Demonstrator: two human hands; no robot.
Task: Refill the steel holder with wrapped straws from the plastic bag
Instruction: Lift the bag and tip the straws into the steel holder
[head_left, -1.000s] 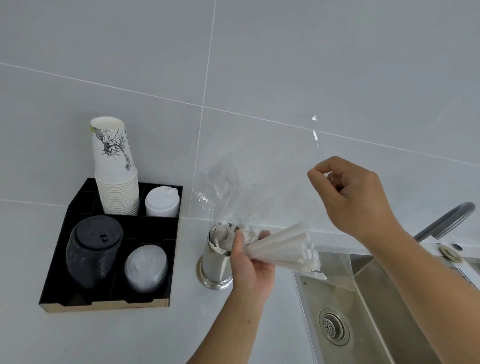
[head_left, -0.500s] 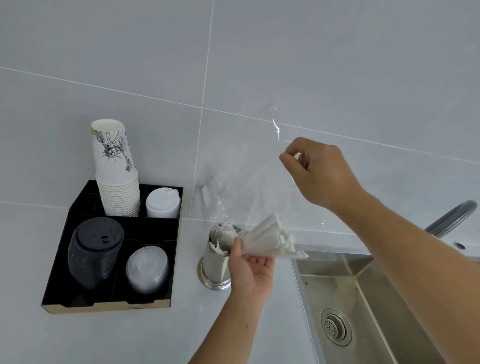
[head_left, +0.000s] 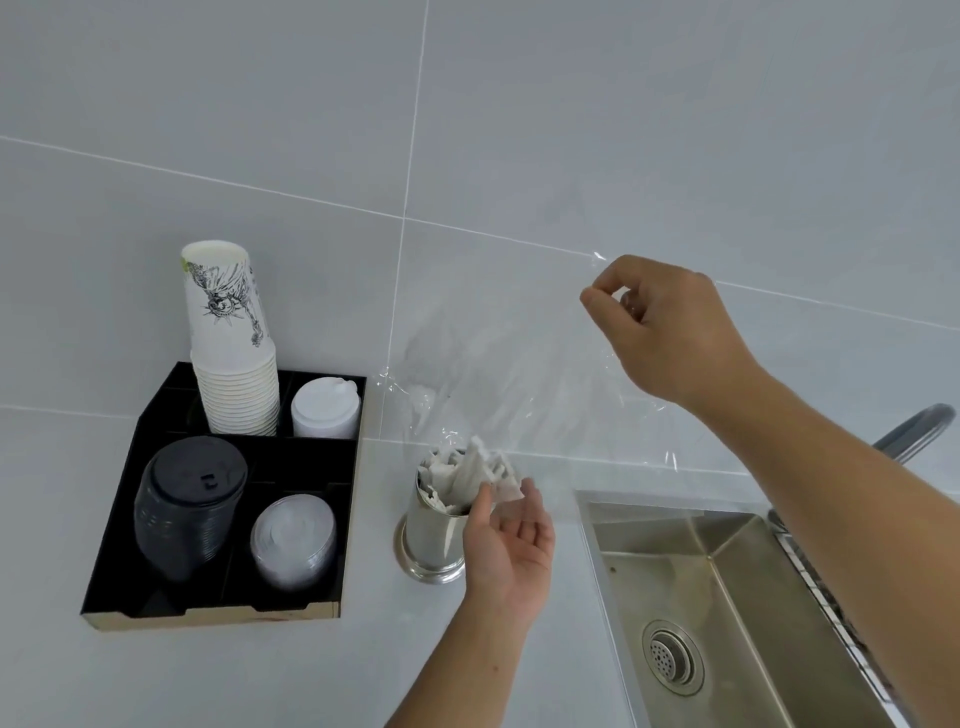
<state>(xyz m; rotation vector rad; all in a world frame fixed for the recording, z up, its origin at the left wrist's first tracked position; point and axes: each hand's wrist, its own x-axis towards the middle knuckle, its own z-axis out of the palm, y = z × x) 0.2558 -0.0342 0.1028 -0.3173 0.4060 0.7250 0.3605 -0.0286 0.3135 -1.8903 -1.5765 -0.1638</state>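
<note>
Straws (head_left: 470, 475) now upright in holder (head_left: 436, 530), seemingly touching left hand (head_left: 506, 551).

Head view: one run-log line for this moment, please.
left hand guiding wrapped straws into steel holder | right hand pinching plastic bag aloft

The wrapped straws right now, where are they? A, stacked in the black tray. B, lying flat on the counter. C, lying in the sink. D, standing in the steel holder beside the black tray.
D: the wrapped straws stick up out of the steel holder, which stands on the counter between the black tray and the sink.
</note>
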